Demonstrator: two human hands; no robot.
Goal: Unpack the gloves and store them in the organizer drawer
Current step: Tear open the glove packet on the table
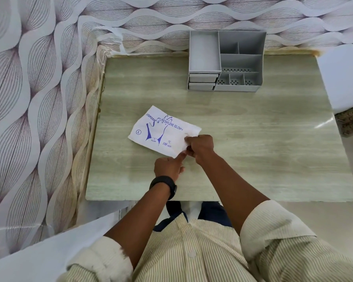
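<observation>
A flat white packet of disposable gloves (163,130) with blue print lies on the wooden table (253,139), left of centre. My right hand (200,148) pinches the packet's near right edge. Just below it, my left hand (168,166) touches the packet's near corner with an outstretched finger; a black watch is on that wrist. The grey organizer (240,62) stands at the table's far edge. Its two small drawers (202,81) at the lower left are pushed in.
The organizer has a raised tray on its left and several open compartments on its right. Patterned wallpaper covers the wall behind and to the left of the table. A white object stands past the table's right edge.
</observation>
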